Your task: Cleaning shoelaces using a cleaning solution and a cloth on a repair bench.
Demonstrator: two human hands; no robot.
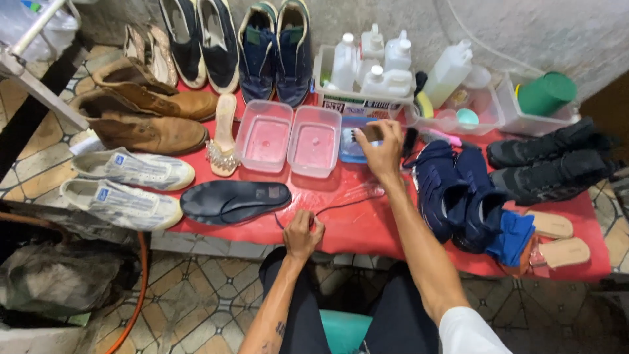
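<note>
Nearest the camera, dark trousers and a teal seat edge [344, 328] are seen, with both bare forearms stretched over a low table covered in glossy red plastic sheeting [367, 229]. A thin black shoelace [347, 204] is pinched in the left hand [303, 235], whose fingers are curled shut around it at the table's front edge; the lace is trailed rightward in a loose curve across the wet sheeting. A small wooden-backed brush [368, 133] is gripped by the right hand [382, 152], fingers closed over its block, above a shallow blue tray [348, 149]. Just left of that, two clear rectangular plastic tubs [291, 137] holding cloudy pinkish water are set side by side. A flat dark rubbery insole [234, 200] is laid to the left of the left hand. Navy fabric sneakers [452, 196] are placed right of the forearm, with black knit sneakers [550, 164] and tan sandals [553, 239] beyond. Worn brown leather boots [144, 118], pale canvas shoes [128, 183] and a beaded heeled sandal [224, 141] are lined along the left. White plastic bottles [377, 65] are stood in a crate by a rough grey wall [524, 33]. Patterned floor tiles [209, 301] are visible below.
</note>
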